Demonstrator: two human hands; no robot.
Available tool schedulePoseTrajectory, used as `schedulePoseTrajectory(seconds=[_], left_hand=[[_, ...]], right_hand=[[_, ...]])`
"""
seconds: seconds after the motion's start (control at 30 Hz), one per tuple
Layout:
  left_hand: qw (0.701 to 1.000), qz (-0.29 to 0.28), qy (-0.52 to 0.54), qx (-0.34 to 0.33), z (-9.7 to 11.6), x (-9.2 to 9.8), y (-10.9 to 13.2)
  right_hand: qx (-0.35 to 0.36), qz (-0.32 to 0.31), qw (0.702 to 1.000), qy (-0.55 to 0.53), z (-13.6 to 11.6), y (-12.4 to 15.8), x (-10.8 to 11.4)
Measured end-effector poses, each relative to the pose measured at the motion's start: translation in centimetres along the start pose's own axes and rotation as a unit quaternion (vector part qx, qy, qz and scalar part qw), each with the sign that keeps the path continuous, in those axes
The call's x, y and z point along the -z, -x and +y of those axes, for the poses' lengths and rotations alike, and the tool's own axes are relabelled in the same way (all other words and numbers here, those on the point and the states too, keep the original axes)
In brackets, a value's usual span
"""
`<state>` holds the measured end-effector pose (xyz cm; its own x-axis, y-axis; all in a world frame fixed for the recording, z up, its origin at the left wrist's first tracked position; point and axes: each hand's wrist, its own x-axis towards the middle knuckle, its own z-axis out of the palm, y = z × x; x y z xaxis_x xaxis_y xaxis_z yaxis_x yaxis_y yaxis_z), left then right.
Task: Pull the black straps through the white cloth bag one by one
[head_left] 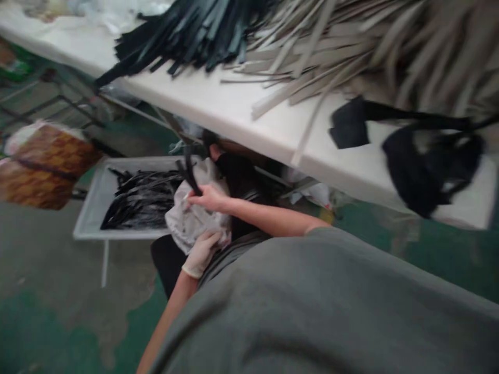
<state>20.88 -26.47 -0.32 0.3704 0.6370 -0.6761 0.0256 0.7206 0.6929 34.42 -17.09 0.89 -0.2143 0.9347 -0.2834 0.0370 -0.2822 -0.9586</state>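
My right hand [208,199], bare, is closed round one end of a black strip [189,171], which sticks up and bends away from the fingers; it may be doubled or more than one strip. Below it, my left hand [202,252] wears a pale glove and rests against a whitish cloth [187,223] spread over my lap. Blur and the cloth's folds keep me from seeing whether its fingers grip anything. Just beyond my lap, a pale tray [88,213] on legs holds a heap of black strips [142,197].
Alongside runs a white table [234,109] bearing piles of dark strips [195,36] and beige strips [331,57]. Black pieces [421,166] lie near its edge. A brown checked bundle [50,166] stands past the tray. The floor [58,311] is grey and green.
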Motion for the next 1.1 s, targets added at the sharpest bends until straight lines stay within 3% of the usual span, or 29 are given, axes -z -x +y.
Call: schedulePoseTrajectory(seconds=[0.13, 0.23, 0.3, 0.37, 0.47, 0.57, 0.63, 0.7, 0.77, 0.87, 0.97, 1.1], left_hand=[[0.993, -0.016, -0.031, 0.115, -0.8, 0.4, -0.7], [0.990, -0.010, -0.062, 0.128, -0.8, 0.7, -0.9], [0.992, 0.039, -0.066, 0.105, 0.7, 2.0, -0.9], [0.989, 0.140, -0.038, 0.038, 3.9, 4.8, -0.6], [0.949, 0.293, 0.048, -0.104, 11.2, 11.1, 2.1], [0.879, 0.373, 0.075, -0.289, 17.5, 16.7, 7.6], [0.832, 0.413, 0.070, -0.364, 19.0, 18.6, 10.8], [0.820, 0.437, 0.091, -0.359, 18.0, 18.7, 11.8], [0.835, 0.429, 0.137, -0.317, 15.1, 17.2, 10.8], [0.869, 0.360, 0.257, -0.223, 9.1, 13.2, 7.0], [0.875, 0.312, 0.347, -0.128, 4.0, 8.8, 3.5], [0.878, 0.249, 0.399, -0.091, 1.2, 5.3, 1.6]], right_hand=[[0.031, 0.035, 0.998, 0.050, 1.4, -1.1, 0.5], [-0.034, 0.022, 0.996, 0.074, 2.0, -1.1, 1.1], [-0.067, -0.032, 0.996, 0.049, 1.9, -0.6, 1.7], [-0.084, -0.075, 0.993, 0.019, 1.7, 0.5, 2.4], [-0.086, -0.105, 0.991, -0.017, 1.6, 2.5, 3.4], [-0.075, -0.126, 0.988, -0.048, 2.1, 4.1, 4.3], [-0.067, -0.136, 0.986, -0.069, 2.5, 4.5, 4.7], [-0.062, -0.152, 0.984, -0.068, 2.5, 4.8, 4.7], [-0.067, -0.151, 0.984, -0.060, 2.1, 5.5, 4.3], [-0.087, -0.151, 0.984, -0.039, 1.1, 6.8, 3.4], [-0.090, -0.175, 0.980, 0.010, 0.2, 8.0, 2.4], [-0.076, -0.198, 0.968, 0.132, -0.8, 8.7, 1.2]])
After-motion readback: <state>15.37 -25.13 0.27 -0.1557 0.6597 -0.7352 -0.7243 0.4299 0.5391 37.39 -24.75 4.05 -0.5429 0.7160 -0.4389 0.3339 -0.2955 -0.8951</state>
